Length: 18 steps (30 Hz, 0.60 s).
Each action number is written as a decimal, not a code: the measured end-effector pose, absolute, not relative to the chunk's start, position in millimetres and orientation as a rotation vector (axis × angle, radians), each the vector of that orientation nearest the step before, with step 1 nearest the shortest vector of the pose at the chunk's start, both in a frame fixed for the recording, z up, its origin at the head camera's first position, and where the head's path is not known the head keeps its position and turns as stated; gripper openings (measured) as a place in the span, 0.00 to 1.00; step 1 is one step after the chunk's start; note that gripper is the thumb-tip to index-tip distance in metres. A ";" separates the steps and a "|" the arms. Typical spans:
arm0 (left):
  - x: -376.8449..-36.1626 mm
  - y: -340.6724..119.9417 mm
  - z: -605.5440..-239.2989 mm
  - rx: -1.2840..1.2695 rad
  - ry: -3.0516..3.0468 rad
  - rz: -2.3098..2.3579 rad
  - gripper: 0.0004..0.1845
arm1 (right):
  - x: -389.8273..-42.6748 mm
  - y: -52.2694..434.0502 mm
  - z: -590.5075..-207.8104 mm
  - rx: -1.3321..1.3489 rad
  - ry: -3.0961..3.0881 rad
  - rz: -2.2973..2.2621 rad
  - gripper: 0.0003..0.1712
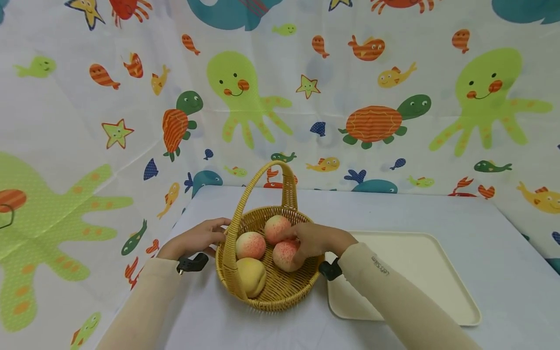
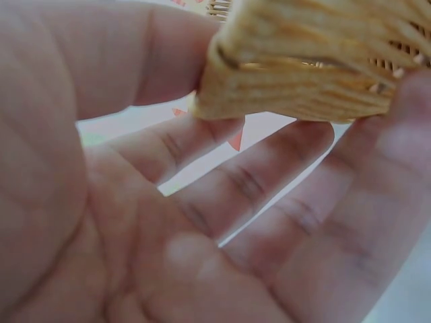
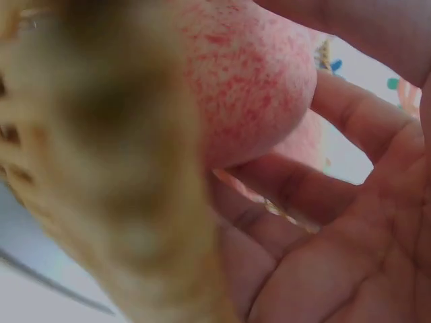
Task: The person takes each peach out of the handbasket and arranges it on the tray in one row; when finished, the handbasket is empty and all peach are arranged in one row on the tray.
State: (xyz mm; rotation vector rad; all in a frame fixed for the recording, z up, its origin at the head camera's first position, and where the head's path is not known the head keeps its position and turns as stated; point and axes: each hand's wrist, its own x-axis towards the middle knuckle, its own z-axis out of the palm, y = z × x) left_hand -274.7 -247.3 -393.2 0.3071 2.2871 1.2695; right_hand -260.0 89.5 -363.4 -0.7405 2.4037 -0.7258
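Backdrop here is a kids' sea-creature curtain (image 1: pixel 280 97), all octopuses, turtles and fish, hung behind and around a pale grey table (image 1: pixel 393 209). In the middle of the table sits a wicker basket (image 1: pixel 280 291) with a tall handle arching over it, and just to its right lies a cream tray (image 1: pixel 420 272), its edge right next to the basket.

Four peaches are in the basket. The right hand (image 1: pixel 317 240) is reaching in from the right side and has its fingers curled around the speckled pink peach (image 1: pixel 283 257) nearest that side; the right wrist view shows the same fruit (image 3: pixel 249 87) cupped against the fingers (image 3: pixel 296 188), with the basket rim blurry up close. Two more pink peaches (image 1: pixel 250 244) sit beside it, and a yellower peach (image 1: pixel 251 276) lies at the front.

The left hand (image 1: pixel 197 239) is at the basket's left rim, by the handle base. From the left wrist view the fingers (image 2: pixel 256 182) look pretty straight and spread, touching the woven edge (image 2: pixel 310 74) rather than wrapping it, thumb resting up against it.
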 end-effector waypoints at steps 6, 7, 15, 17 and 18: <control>-275.2 -249.8 -394.5 0.327 2.265 1.282 0.30 | -261.4 85.3 -364.2 -0.771 2.350 -0.704 0.39; -275.5 -250.0 -394.6 0.331 2.260 1.288 0.30 | -261.8 84.7 -364.4 -0.769 2.343 -0.697 0.40; -276.5 -250.1 -395.1 0.323 2.251 1.300 0.31 | -265.8 81.8 -367.5 -0.716 2.290 -0.724 0.41; -276.2 -250.0 -395.7 0.324 2.248 1.302 0.31 | -266.2 81.9 -368.1 -0.697 2.272 -0.742 0.41; -276.0 -249.9 -395.9 0.324 2.246 1.304 0.31 | -266.3 82.0 -368.4 -0.691 2.265 -0.751 0.41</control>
